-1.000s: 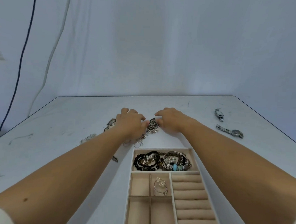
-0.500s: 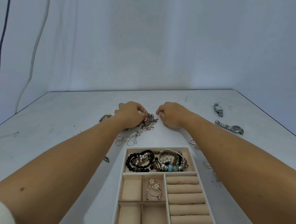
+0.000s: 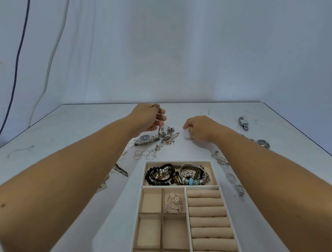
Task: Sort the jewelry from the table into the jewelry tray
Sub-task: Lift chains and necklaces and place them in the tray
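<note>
Jewelry tray [image 3: 214,176] lies near on the white, scuffed table [image 3: 82,126], bracelets in its far compartment; no writing is legible; left hand [image 3: 146,116] pinches a chain [image 3: 162,130] lifted from the tangled pile; right hand [image 3: 201,128] rests curled, its grasp unclear; pale cloth hangs behind.

Pale backdrop [image 3: 183,51], perhaps two cables [image 3: 19,54].
</note>
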